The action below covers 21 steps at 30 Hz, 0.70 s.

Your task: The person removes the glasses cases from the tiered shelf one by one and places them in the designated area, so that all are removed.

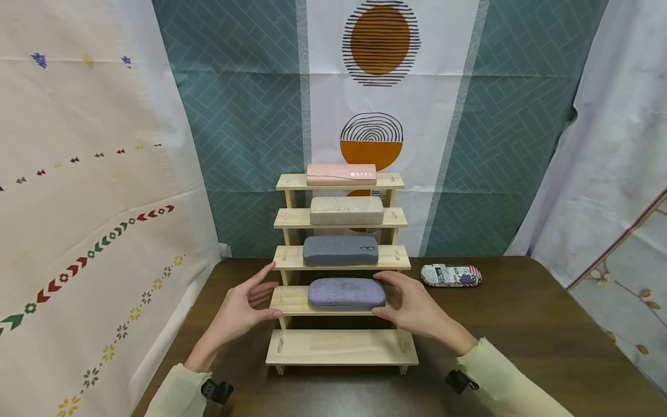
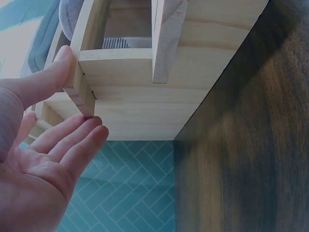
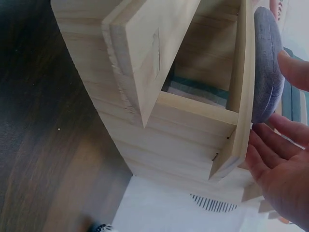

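A purple glasses case (image 1: 346,293) lies on the second-lowest step of a light wooden stepped rack (image 1: 341,347). My right hand (image 1: 417,304) holds the case's right end, thumb in front and fingers behind. My left hand (image 1: 245,310) touches the left end of the same step with its thumb and nearly straight fingertips. In the left wrist view, its thumb is at the front edge of the board (image 2: 87,99), and the fingertips are at the board's end. Above are a grey-blue case (image 1: 339,251), a cream case (image 1: 346,211) and a pink case (image 1: 341,175), one per step.
A case with newspaper and flag print (image 1: 451,275) lies on the dark wooden table (image 1: 510,330), right of the rack. Patterned cloths (image 1: 239,127) hang behind and at both sides. The lowest step bears no case.
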Motion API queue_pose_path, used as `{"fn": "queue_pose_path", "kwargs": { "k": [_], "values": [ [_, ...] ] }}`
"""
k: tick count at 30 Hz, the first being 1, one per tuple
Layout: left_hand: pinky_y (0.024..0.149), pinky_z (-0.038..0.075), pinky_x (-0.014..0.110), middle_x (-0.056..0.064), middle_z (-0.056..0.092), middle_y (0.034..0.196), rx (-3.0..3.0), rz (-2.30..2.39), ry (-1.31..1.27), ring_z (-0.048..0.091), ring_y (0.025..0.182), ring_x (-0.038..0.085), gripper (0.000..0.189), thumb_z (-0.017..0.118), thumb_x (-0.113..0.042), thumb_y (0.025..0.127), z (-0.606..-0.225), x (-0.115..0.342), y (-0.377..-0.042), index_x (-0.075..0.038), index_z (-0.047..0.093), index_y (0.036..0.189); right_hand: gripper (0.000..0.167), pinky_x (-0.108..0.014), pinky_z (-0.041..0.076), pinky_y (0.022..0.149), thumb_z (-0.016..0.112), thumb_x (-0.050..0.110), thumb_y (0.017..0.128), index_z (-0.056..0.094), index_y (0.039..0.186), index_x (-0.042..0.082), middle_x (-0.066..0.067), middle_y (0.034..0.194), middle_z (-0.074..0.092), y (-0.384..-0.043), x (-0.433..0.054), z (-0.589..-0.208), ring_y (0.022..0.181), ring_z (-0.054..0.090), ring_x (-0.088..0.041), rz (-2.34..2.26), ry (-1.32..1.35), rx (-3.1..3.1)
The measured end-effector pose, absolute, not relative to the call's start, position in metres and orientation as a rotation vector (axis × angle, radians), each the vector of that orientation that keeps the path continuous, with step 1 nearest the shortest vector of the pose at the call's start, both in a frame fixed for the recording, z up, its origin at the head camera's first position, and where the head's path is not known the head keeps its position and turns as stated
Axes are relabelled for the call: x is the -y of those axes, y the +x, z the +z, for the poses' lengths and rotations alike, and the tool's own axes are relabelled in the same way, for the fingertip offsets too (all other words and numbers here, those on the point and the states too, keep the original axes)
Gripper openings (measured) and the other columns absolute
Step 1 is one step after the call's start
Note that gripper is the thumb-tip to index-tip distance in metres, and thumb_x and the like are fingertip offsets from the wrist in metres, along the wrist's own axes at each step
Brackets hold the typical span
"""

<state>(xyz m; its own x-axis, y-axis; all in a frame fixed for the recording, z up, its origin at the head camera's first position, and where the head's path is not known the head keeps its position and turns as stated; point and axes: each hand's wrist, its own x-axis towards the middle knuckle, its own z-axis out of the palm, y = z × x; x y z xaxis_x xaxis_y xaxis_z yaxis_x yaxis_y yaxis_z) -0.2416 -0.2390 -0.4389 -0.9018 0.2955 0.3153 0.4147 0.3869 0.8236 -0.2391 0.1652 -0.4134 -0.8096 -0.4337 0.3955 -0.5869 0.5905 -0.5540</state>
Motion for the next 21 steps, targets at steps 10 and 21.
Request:
{"fn": "queue_pose_path", "kwargs": {
  "k": [10,21],
  "values": [
    [0.101,0.056,0.046,0.024,0.064,0.139,2.509,-1.557,-0.651,0.062,0.129,0.039,0.102,0.092,-0.002,0.080,-0.437,0.240,-0.242,-0.026,0.040,0.165,0.068,-0.054,0.049,0.111,0.092,0.025,0.084,0.064,0.143,0.007,-0.010,0.143,0.063,-0.245,-0.159,-0.413,0.135,0.057,-0.032,1.010,0.845,2.610],
    [0.102,0.055,0.045,0.024,0.063,0.140,2.513,-1.562,-0.653,0.062,0.129,0.039,0.102,0.092,-0.004,0.080,-0.440,0.241,-0.242,-0.028,0.040,0.165,0.065,-0.052,0.053,0.104,0.092,0.023,0.084,0.065,0.141,0.008,-0.008,0.140,0.065,-0.250,-0.153,-0.417,0.128,0.061,-0.028,1.027,0.872,2.608]
  ]
}}
